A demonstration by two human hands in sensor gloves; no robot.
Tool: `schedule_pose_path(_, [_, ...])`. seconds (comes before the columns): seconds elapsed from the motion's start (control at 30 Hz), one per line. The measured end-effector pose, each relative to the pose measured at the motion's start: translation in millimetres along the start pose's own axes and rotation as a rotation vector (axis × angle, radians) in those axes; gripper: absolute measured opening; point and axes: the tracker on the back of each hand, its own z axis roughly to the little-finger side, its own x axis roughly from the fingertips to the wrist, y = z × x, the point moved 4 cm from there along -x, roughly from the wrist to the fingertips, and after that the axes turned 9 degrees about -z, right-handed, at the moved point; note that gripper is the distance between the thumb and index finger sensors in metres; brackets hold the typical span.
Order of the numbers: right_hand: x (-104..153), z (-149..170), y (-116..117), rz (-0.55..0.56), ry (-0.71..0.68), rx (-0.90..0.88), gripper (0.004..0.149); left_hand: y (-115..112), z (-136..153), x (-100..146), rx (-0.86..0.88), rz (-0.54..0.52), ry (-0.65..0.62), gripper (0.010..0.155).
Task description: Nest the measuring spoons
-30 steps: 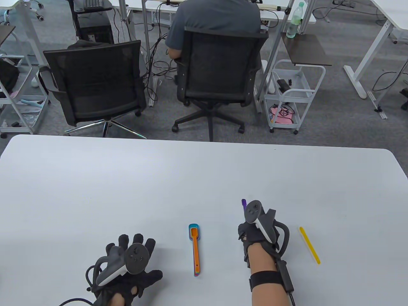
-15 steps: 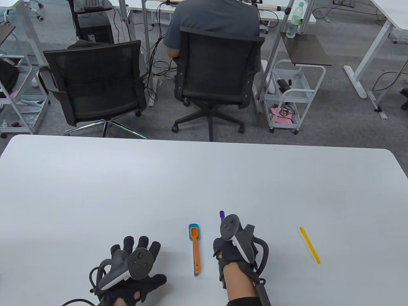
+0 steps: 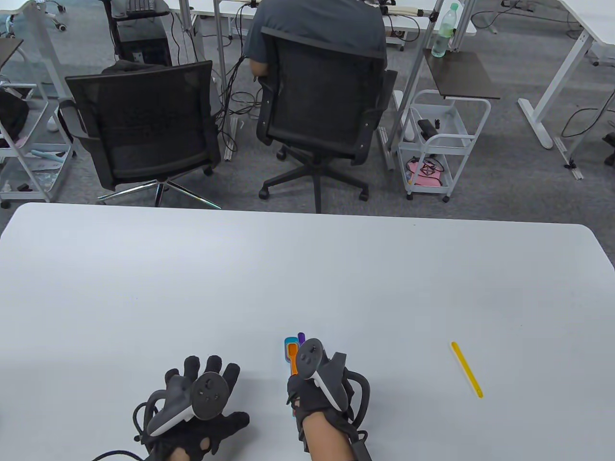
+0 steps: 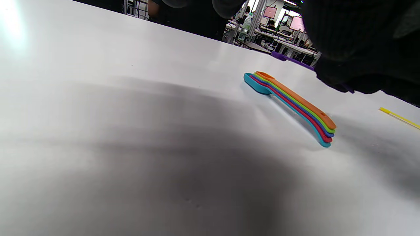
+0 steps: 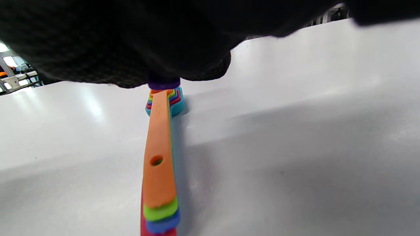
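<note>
A nested stack of measuring spoons (image 3: 290, 351), orange on top and teal at the bottom, lies on the white table (image 3: 307, 269); it also shows in the left wrist view (image 4: 292, 105) and the right wrist view (image 5: 159, 154). My right hand (image 3: 317, 384) holds a purple spoon (image 3: 301, 337) directly over the stack, its tip just above the bowls (image 5: 163, 84). My left hand (image 3: 202, 403) rests flat on the table, fingers spread, holding nothing, left of the stack.
A yellow stick-like spoon (image 3: 466, 369) lies on the table to the right, also visible in the left wrist view (image 4: 398, 118). Office chairs (image 3: 144, 120) and a seated person (image 3: 317, 24) are beyond the table's far edge.
My right hand has carried the purple spoon leftward and nearer, from right of the stack to over it. My left hand has barely moved.
</note>
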Motion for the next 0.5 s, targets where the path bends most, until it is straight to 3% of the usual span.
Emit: schedule_pose_path(0.5, [-1, -3, 13, -0.024, -0.014, -0.001, 0.056, -1, 0, 0, -0.004, 0.006, 0.004, 0.102])
